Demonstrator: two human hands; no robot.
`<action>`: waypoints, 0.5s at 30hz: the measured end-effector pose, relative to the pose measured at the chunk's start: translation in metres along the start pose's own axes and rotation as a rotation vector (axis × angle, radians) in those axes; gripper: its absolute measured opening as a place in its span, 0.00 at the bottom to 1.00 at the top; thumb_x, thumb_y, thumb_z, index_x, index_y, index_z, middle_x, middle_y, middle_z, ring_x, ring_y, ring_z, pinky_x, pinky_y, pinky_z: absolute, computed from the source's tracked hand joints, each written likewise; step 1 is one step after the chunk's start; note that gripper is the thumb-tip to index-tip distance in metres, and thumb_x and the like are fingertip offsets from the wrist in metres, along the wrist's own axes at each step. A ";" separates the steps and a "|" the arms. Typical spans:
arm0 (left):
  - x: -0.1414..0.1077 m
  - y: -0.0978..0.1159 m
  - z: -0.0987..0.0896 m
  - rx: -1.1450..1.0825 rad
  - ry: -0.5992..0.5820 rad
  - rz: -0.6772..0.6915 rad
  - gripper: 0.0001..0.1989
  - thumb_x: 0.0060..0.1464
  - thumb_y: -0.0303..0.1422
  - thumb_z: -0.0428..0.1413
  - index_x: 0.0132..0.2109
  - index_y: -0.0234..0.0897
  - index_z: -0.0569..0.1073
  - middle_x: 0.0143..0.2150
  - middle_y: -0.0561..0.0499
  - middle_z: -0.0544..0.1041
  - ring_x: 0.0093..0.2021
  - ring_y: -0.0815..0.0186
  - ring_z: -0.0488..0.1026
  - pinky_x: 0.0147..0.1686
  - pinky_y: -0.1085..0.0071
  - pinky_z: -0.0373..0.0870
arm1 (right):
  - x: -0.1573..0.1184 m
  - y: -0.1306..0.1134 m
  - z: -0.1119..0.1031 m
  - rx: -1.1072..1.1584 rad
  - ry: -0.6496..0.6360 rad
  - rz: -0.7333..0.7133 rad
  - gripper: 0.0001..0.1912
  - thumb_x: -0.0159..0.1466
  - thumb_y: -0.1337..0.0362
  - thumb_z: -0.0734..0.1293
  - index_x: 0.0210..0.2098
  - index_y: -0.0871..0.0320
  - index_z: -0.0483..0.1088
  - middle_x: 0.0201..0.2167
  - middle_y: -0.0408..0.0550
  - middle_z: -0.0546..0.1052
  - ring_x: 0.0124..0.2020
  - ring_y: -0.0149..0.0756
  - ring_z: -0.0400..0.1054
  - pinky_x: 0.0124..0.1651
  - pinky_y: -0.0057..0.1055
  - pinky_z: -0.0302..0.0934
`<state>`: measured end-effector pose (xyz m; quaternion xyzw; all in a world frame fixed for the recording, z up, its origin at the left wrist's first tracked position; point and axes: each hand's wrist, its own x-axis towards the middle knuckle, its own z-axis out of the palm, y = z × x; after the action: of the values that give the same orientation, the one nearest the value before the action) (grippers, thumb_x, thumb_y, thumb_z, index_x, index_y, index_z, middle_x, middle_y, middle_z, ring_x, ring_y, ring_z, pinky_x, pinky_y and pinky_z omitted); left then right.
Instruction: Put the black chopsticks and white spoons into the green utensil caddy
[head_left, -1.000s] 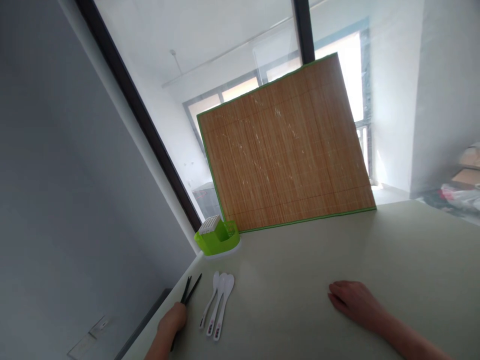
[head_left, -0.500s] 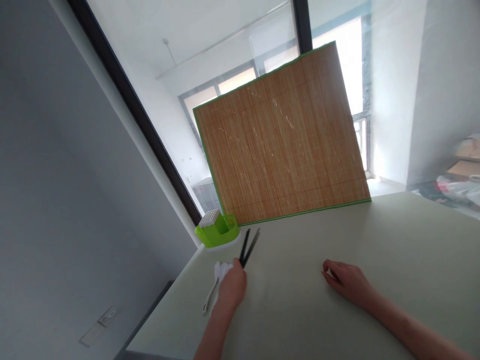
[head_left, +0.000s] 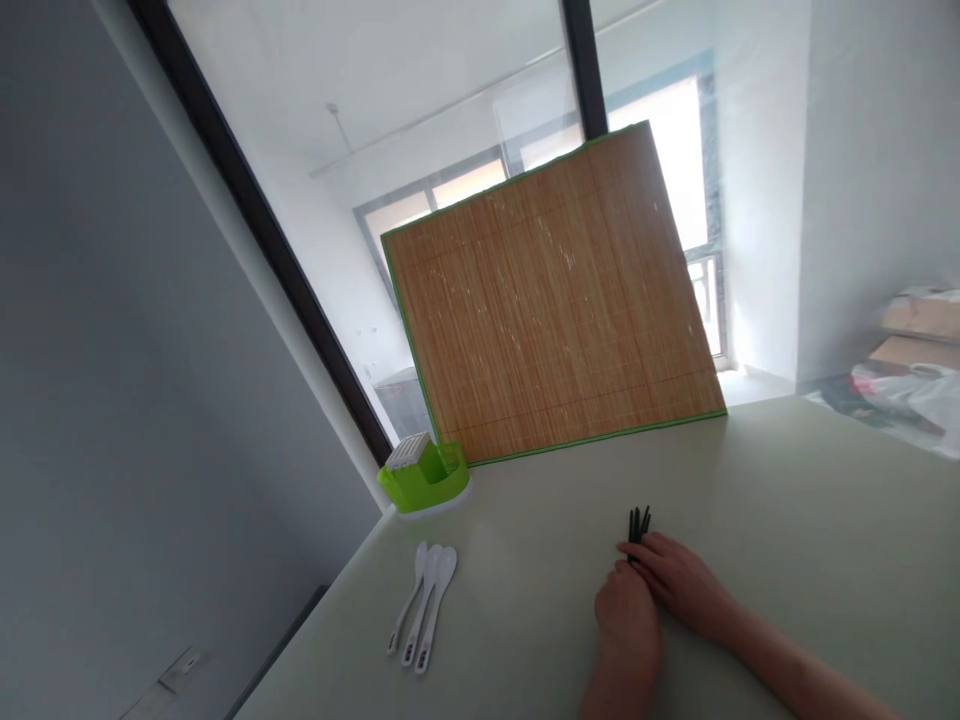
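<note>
Several black chopsticks (head_left: pixel 639 522) stick up in a small bundle from between my two hands, their lower ends hidden by the fingers. My left hand (head_left: pixel 628 608) is closed around the lower part of the bundle. Against it, my right hand (head_left: pixel 684 582) presses its fingers round the same chopsticks from the right. Off to the left, three white spoons (head_left: pixel 436 600) lie side by side on the table, bowls pointing away and handles toward me.
A green caddy (head_left: pixel 424 487) with a white slatted part stands at the table's far left corner. Behind the pale table (head_left: pixel 540 560), a bamboo mat with green edging (head_left: pixel 555 300) leans upright against the glass. Boxes and plastic bags (head_left: pixel 919 360) are piled beyond the right side.
My left hand has moved right, away from the spoons, bringing the black chopsticks to my right hand. The two hands now meet around the bundle, and the spoons are fully uncovered.
</note>
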<state>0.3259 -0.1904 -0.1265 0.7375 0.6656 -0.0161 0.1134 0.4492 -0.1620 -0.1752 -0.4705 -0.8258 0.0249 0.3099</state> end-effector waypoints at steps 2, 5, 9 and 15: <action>-0.001 0.007 0.005 0.016 0.053 0.040 0.22 0.59 0.18 0.35 0.53 0.29 0.68 0.47 0.38 0.74 0.47 0.59 0.73 0.46 0.65 0.70 | 0.000 0.000 0.000 -0.018 -0.027 0.002 0.13 0.67 0.62 0.58 0.46 0.52 0.72 0.36 0.49 0.74 0.39 0.42 0.68 0.44 0.38 0.61; -0.002 0.015 0.013 0.063 0.117 0.046 0.23 0.58 0.16 0.36 0.51 0.30 0.71 0.43 0.40 0.75 0.44 0.59 0.74 0.42 0.64 0.72 | 0.001 0.000 -0.003 -0.008 -0.062 0.017 0.11 0.66 0.65 0.59 0.41 0.53 0.73 0.35 0.49 0.74 0.38 0.40 0.67 0.43 0.36 0.59; -0.001 0.021 0.020 0.048 0.159 0.051 0.22 0.58 0.17 0.38 0.52 0.30 0.70 0.44 0.39 0.75 0.44 0.58 0.73 0.42 0.64 0.72 | 0.000 0.005 -0.005 0.010 -0.098 0.034 0.11 0.66 0.67 0.59 0.38 0.54 0.73 0.34 0.48 0.74 0.38 0.39 0.67 0.43 0.35 0.58; -0.009 0.015 0.024 -0.058 0.215 0.091 0.18 0.58 0.26 0.46 0.55 0.31 0.68 0.47 0.40 0.72 0.43 0.57 0.71 0.42 0.60 0.72 | 0.000 0.012 -0.002 0.016 -0.119 0.041 0.12 0.66 0.64 0.58 0.36 0.54 0.72 0.33 0.47 0.73 0.37 0.40 0.67 0.42 0.37 0.58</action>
<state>0.3425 -0.2052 -0.1458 0.7608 0.6399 0.0874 0.0635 0.4592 -0.1563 -0.1779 -0.4827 -0.8327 0.0659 0.2633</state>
